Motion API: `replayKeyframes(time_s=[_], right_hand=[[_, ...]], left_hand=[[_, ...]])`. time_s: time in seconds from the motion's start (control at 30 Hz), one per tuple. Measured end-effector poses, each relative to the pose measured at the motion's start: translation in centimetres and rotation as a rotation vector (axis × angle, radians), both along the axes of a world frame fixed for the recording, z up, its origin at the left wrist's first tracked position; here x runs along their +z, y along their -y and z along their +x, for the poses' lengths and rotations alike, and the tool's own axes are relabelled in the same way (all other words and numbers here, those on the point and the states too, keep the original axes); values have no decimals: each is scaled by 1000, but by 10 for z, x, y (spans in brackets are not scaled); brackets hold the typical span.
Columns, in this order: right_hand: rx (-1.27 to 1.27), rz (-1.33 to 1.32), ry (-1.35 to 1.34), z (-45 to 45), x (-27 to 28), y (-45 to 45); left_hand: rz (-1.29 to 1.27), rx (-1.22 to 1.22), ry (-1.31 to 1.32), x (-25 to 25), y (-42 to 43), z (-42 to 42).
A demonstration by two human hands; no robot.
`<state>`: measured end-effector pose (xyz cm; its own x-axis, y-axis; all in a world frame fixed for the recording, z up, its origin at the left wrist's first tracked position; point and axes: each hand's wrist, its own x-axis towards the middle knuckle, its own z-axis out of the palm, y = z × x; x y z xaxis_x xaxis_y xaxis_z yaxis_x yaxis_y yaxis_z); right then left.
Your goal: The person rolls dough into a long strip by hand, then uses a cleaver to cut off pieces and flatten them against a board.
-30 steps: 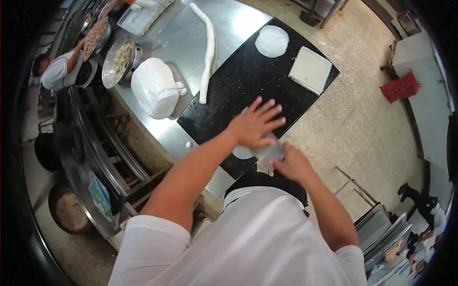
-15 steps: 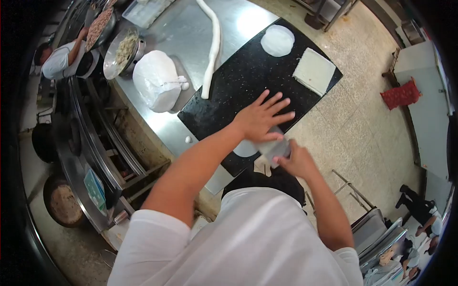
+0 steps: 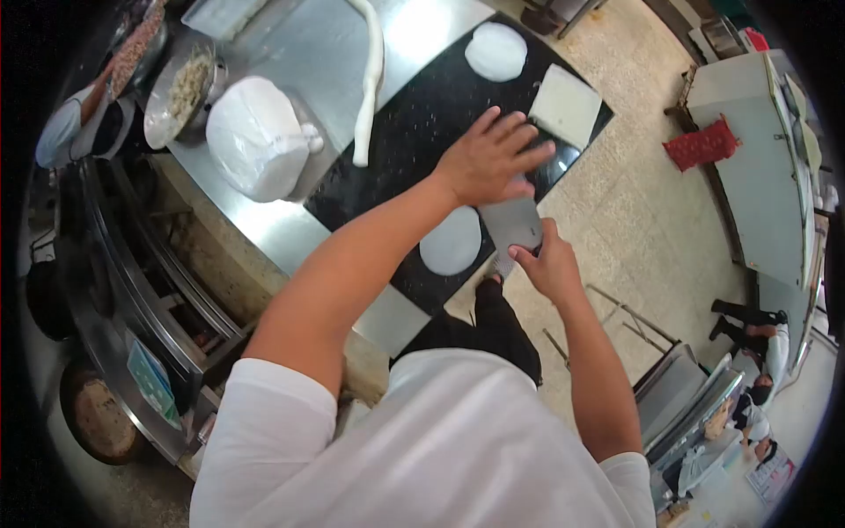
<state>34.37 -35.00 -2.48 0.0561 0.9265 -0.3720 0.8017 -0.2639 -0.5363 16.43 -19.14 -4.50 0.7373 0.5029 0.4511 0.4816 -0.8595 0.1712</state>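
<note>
My right hand is closed around the handle end of a wide, flat-bladed cleaver at the near right edge of the black board. My left hand is open, fingers apart, its heel and thumb side overlapping the blade's far end. Whether anything lies beneath the blade is hidden. Left of the cleaver sits a thin round dough sheet. At the far end are more round white dough sheets and a white square block or stack.
A long dough rope reaches from the steel table onto the board. Plastic-covered dough and a bowl of shredded filling stand left. A co-worker is beyond. A red mesh sack hangs at right.
The view has shifted, moving the table up and left. The cleaver has moved right relative to the near dough sheet, which now shows whole. My left hand stays spread over the blade's end.
</note>
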Motion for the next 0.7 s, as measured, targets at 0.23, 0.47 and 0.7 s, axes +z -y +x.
replayKeyframes(time_s=[0.23,0.47,0.7], right_hand=[[-75,-287,18,-9,43,142],[34,-120,53,19,39,59],[416,-182,-113,-43,-5,3]], left_hand=[[-1082,161,-375,46,76,-46],[-932,496,319,4,119,-71],[-859,604,454,28,159,-77]])
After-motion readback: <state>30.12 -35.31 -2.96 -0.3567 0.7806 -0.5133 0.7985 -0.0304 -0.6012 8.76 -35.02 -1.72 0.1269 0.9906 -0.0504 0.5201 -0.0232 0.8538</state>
